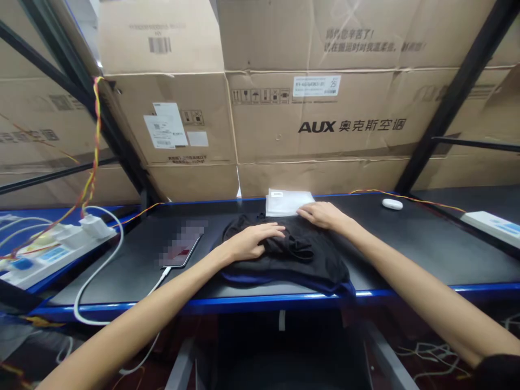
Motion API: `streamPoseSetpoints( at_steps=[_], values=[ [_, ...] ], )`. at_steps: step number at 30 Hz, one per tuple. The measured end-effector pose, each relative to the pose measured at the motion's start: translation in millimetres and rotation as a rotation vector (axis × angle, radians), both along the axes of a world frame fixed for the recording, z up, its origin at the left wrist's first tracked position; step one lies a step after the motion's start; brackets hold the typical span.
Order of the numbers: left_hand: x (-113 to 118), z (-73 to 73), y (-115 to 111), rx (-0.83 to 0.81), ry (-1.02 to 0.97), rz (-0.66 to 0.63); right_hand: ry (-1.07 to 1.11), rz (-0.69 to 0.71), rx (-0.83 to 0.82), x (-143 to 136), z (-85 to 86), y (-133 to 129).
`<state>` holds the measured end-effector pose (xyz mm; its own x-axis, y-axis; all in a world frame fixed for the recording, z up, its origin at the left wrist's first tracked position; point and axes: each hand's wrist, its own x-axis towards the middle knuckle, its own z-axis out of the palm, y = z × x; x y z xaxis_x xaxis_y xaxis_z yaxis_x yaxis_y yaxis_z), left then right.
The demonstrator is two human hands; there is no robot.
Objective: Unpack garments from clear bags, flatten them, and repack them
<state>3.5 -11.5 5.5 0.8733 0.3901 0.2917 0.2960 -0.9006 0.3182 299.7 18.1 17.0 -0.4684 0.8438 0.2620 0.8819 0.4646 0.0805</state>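
A bundle of black cloth with loose straps and a dark blue edge lies at the front of the table; I cannot tell what kind of item it is. My left hand rests on its upper left part, fingers stretched out over the folds. Just behind the cloth is a flat, whitish translucent packet with a small label. My right hand reaches over the cloth, and its fingertips touch the packet's right edge. Those fingers are slightly bent, with no clear grip showing.
Left of the cloth, a phone is plugged into a white cable. Power strips stand at the left and right. A small white case sits at the back right. Cardboard walls the back, between black metal posts.
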Motion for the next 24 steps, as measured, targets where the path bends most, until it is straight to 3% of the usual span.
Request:
streamPoseSetpoints(
  at_steps=[4, 10, 17, 20, 24],
  values=[
    [-1, 3.6, -1, -0.004, -0.003, 0.013, 0.012, 0.055, 0.050, -2, -5.4, 3],
    [-2, 5.3, -1, 0.025, 0.000, 0.025, 0.050, 0.291, 0.072, -15, -9.6, -5],
    [0, 5.6, -1, 0.056, 0.002, 0.043, 0.107, 0.174, -0.019, -18, -11.8, 7],
    [2, 15.4, -5, 0.128, 0.007, 0.130, 0.185, 0.187, -0.042, -15, -13.3, 8],
    [10, 34.2, -17, 0.307, 0.097, 0.407, 0.263, 0.181, -0.025, -6, -11.3, 2]
  ],
)
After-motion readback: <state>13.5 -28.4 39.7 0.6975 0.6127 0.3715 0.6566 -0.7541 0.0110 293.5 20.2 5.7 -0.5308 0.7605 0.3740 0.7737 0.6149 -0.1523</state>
